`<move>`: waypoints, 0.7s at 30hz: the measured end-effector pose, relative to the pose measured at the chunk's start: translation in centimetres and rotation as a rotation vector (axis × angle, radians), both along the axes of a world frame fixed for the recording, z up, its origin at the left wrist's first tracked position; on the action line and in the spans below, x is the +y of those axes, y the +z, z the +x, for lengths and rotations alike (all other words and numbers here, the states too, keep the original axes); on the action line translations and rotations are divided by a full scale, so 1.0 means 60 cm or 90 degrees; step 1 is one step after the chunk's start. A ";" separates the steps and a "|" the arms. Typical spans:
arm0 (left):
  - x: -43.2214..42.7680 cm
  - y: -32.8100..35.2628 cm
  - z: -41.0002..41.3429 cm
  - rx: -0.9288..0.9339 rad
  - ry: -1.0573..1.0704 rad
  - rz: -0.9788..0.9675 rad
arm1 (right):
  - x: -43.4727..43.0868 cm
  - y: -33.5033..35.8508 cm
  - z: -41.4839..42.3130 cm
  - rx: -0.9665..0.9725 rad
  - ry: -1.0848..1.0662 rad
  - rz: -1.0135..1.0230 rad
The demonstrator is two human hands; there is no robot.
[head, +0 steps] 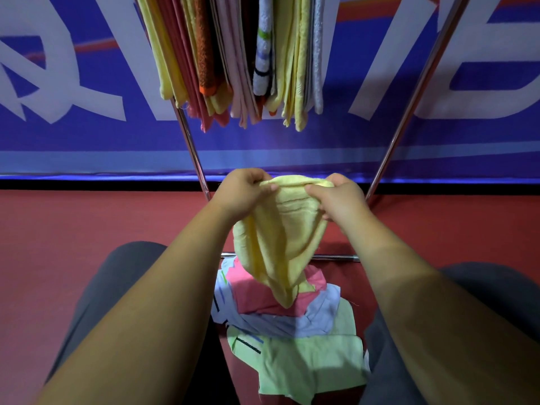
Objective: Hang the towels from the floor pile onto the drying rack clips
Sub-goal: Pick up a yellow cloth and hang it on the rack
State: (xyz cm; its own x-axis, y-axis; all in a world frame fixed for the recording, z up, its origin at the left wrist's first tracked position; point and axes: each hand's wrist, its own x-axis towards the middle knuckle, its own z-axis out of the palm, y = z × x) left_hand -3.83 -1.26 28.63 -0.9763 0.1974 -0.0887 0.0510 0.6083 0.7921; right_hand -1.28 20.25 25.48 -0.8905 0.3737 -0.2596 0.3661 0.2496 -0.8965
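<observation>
The person sits low on the red floor (87, 223), the drying rack (191, 144) straight ahead. Both hands are up near the centre. The left hand (242, 194) pinches one end of a yellow towel (277, 244) along its top edge and the right hand (336, 200) pinches the other, fingers curled into the cloth. The towel sags between them, its tail hanging over the floor pile (292, 323) at six o'clock. At twelve o'clock a thick row of hung towels (233, 54) fills the rack, so I judge much of the job done. The clips are out of sight above. Left to hang: this towel, then the pink, lilac and green pieces in the pile.
</observation>
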 end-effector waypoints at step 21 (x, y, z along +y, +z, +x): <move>-0.035 0.008 -0.021 0.103 0.060 -0.135 | 0.033 0.004 -0.006 0.117 0.103 0.117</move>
State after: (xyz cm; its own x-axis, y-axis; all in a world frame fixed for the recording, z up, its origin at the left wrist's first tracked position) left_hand -5.08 -3.34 29.09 -0.9943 0.0986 0.0405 0.1019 0.7680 0.6324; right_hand -1.66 22.22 25.70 -0.9680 0.2492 -0.0299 0.1442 0.4550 -0.8787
